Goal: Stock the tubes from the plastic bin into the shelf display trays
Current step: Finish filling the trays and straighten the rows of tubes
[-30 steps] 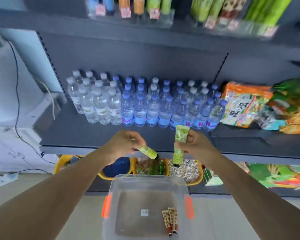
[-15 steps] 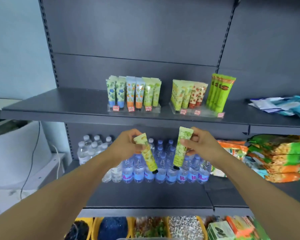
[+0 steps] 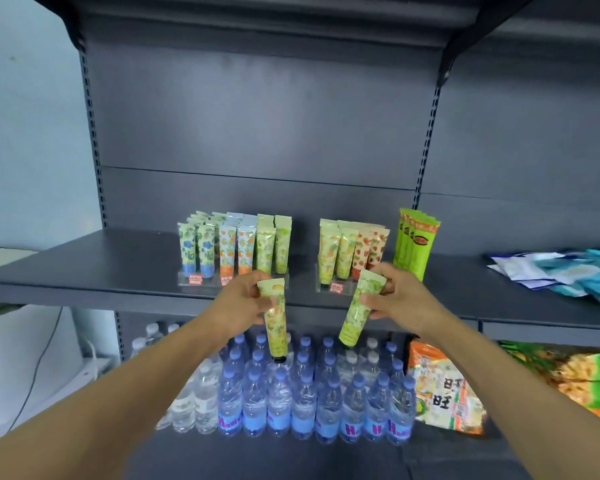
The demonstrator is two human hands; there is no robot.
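Head view: two clear display trays are seen on the middle shelf (image 3: 84, 271) — the left tray (image 3: 201, 280) filled with rows of blue, orange and green tubes, the right tray (image 3: 329, 287) with yellow-green and strawberry-print tubes; the exact tube count cannot be told. Two loose tubes are held in front of the shelf edge, caps down. A yellow-green tube (image 3: 276, 323) is pinched near its top by the left hand (image 3: 243, 304); a green tube (image 3: 359, 308) is gripped by the right hand (image 3: 395, 299), tilted. Water bottles (image 3: 291, 393) are packed on the shelf below.
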